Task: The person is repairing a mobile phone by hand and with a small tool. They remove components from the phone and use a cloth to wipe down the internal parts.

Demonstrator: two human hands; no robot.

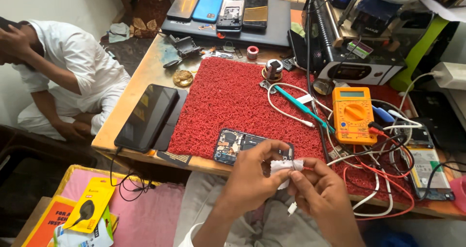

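My left hand point(252, 174) and my right hand point(323, 191) meet near the table's front edge, both pinching a small crumpled white piece of tissue or cloth point(286, 167). Just beyond my left fingers lies an opened phone point(238, 146) with its back off and its insides showing, on a red mat point(228, 101). A white cable end point(292, 208) hangs below my right hand.
An orange multimeter point(353, 115) with red and black leads sits right of the mat, with a teal tool point(303, 107) and white cables. A dark tablet point(145, 117) lies left. Several phones rest on a laptop point(272, 31) at the back. A person in white point(73, 77) sits at left.
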